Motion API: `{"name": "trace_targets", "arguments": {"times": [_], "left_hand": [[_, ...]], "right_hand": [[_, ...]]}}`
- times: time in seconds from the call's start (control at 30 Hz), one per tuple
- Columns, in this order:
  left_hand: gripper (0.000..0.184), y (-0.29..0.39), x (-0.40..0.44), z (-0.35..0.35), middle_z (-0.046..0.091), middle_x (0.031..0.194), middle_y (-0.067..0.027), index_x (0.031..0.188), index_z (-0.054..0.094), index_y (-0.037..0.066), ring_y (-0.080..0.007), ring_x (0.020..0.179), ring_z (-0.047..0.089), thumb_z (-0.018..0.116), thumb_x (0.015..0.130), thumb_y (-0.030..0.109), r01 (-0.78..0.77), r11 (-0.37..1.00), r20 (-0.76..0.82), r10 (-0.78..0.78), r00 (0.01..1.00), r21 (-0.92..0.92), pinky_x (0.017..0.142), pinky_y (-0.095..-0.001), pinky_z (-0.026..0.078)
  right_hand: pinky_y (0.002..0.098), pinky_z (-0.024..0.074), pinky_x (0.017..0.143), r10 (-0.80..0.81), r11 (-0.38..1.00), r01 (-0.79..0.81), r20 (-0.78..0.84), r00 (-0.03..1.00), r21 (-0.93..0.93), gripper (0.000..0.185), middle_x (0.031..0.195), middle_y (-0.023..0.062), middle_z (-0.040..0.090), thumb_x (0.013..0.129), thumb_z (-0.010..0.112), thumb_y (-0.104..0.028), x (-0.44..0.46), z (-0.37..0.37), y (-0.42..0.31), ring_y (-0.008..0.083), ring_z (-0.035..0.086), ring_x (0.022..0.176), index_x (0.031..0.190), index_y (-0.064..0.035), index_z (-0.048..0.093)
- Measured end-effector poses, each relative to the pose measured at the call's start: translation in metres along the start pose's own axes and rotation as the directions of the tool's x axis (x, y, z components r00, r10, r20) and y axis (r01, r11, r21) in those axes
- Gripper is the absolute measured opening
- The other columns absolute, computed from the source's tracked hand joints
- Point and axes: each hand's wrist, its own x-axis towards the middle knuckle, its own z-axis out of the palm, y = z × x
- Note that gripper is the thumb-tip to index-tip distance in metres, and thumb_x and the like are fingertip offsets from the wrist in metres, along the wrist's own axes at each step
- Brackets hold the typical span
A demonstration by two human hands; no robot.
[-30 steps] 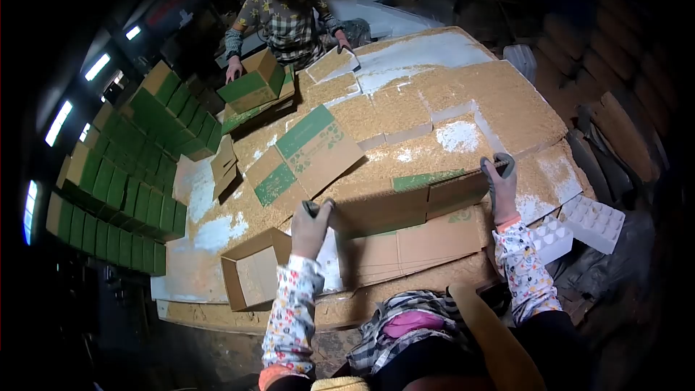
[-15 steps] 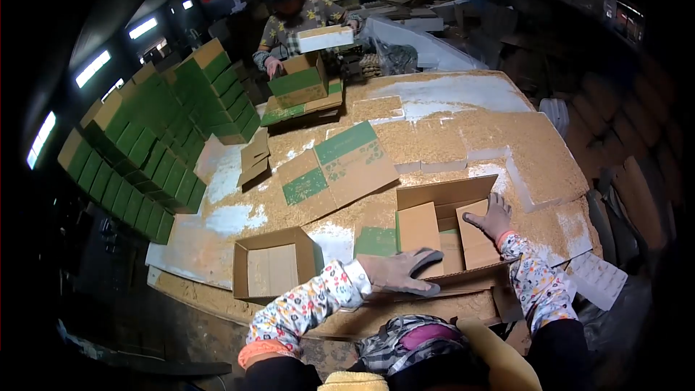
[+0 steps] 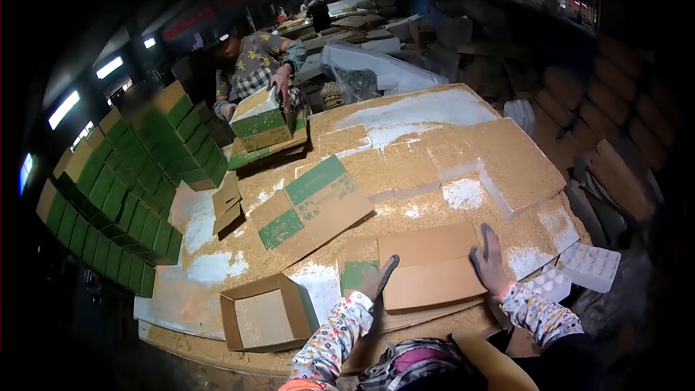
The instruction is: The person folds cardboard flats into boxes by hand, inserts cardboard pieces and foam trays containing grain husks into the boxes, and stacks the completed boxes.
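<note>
A brown cardboard box (image 3: 433, 268) lies in front of me with its long flaps folded over its top. My left hand (image 3: 378, 276) is at its left side, gloved, with fingers apart. At the right side is my right hand (image 3: 489, 264), also gloved, its thumb and fingers spread. Flat cardboard sheets (image 3: 434, 314) lie beneath the box. To the left, an open cardboard box (image 3: 266, 314) shows its bare inside. A green-and-brown flat carton (image 3: 313, 206) rests on the table beyond.
Across the sawdust-covered table (image 3: 507, 146), a co-worker (image 3: 255, 65) handles a white block at a green box (image 3: 262, 127). Green boxes (image 3: 116, 195) are stacked at left. White moulded trays (image 3: 590, 266) sit at right; small cardboard pieces (image 3: 226, 204) lie left of centre.
The box's upright long sides and inner flaps are now covered by folded long flaps. My hands have moved to its two ends. The co-worker's white block has been lowered onto the green box.
</note>
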Motion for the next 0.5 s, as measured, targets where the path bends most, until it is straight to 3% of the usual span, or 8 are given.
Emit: {"name": "trace_targets", "arguments": {"times": [0.1,0.17,0.23,0.3,0.33,0.4,0.43,0.5], "left_hand": [[0.082,0.000,-0.052,0.025,0.052,0.123,-0.0233,0.135,0.030,-0.005,-0.0332,0.107,0.055,0.065,0.080,0.045,-0.131,0.983,0.091,0.143,0.985,-0.126,0.094,-0.0373,0.041],[0.071,0.042,-0.073,0.030,0.054,0.119,-0.0199,0.130,0.041,-0.004,-0.0328,0.109,0.053,0.070,0.078,0.035,-0.420,0.903,-0.075,0.415,0.907,-0.086,0.097,-0.0376,0.038],[0.059,0.023,-0.094,0.024,0.042,0.129,-0.0246,0.122,0.049,-0.001,-0.0394,0.122,0.040,0.070,0.072,0.020,-0.634,0.464,0.112,0.746,0.656,0.619,0.104,-0.0441,0.033],[0.056,-0.064,-0.069,-0.009,0.040,0.131,-0.0258,0.123,0.050,0.004,-0.0437,0.122,0.037,0.067,0.072,0.016,-0.488,-0.119,0.436,0.658,0.614,0.865,0.105,-0.0469,0.030],[0.056,-0.061,-0.080,-0.012,0.039,0.132,-0.0249,0.125,0.049,0.005,-0.0418,0.123,0.036,0.065,0.072,0.013,-0.417,0.042,0.285,0.666,0.689,0.908,0.106,-0.0493,0.027],[0.054,-0.041,-0.066,-0.028,0.038,0.133,-0.0231,0.129,0.046,0.004,-0.0374,0.127,0.034,0.062,0.078,0.009,-0.317,0.561,-0.208,0.681,0.702,0.765,0.109,-0.0488,0.022],[0.062,-0.017,-0.051,-0.028,0.034,0.139,-0.0228,0.136,0.034,0.001,-0.0332,0.131,0.031,0.062,0.083,0.012,-0.451,0.865,-0.483,0.499,0.720,0.222,0.111,-0.0426,0.019],[0.065,0.025,-0.034,-0.017,0.037,0.137,-0.0212,0.137,0.027,-0.003,-0.0263,0.124,0.039,0.063,0.086,0.016,-0.363,0.873,-0.415,0.212,0.885,-0.327,0.105,-0.0338,0.029]], "right_hand": [[0.0391,0.0254,0.109,0.176,0.592,-0.651,0.712,0.679,0.475,0.077,0.133,0.0201,0.045,0.088,0.048,-0.056,0.020,-0.018,0.065,0.0319,0.040,0.127,0.134,0.0043,0.037],[0.0379,0.0301,0.106,0.072,0.665,-0.546,0.685,0.725,0.510,0.075,0.128,0.0190,0.049,0.087,0.052,-0.051,0.073,-0.027,0.062,0.0302,0.045,0.121,0.136,0.0041,0.034],[0.0367,0.0348,0.102,-0.003,0.717,-0.476,0.685,0.728,0.509,0.074,0.123,0.0179,0.054,0.087,0.056,-0.045,0.094,-0.041,0.058,0.0285,0.050,0.116,0.137,0.0040,0.032],[0.0361,0.0375,0.100,0.100,0.634,-0.619,0.744,0.660,0.464,0.078,0.124,0.0195,0.054,0.085,0.060,-0.042,0.070,-0.038,0.035,0.0276,0.052,0.115,0.140,0.0031,0.027],[0.0362,0.0379,0.100,0.224,0.515,-0.749,0.777,0.588,0.418,0.083,0.127,0.0217,0.052,0.084,0.063,-0.041,0.061,-0.034,0.015,0.0274,0.051,0.116,0.142,0.0022,0.023],[0.0345,0.0343,0.103,0.216,0.903,-0.398,0.628,0.747,0.163,0.090,0.132,0.0275,0.045,0.080,0.067,-0.038,0.032,0.023,0.042,0.0329,0.046,0.122,0.142,0.0057,0.018],[0.0340,0.0298,0.107,0.147,0.913,-0.329,0.559,0.816,0.240,0.096,0.139,0.0283,0.036,0.078,0.068,-0.043,0.015,0.024,0.018,0.0326,0.038,0.128,0.142,0.0068,0.017],[0.0342,0.0266,0.108,0.080,0.879,-0.313,0.537,0.840,0.360,0.084,0.145,0.0236,0.028,0.086,0.062,-0.035,-0.015,0.037,0.014,0.0283,0.032,0.133,0.144,0.0039,0.016]]}}
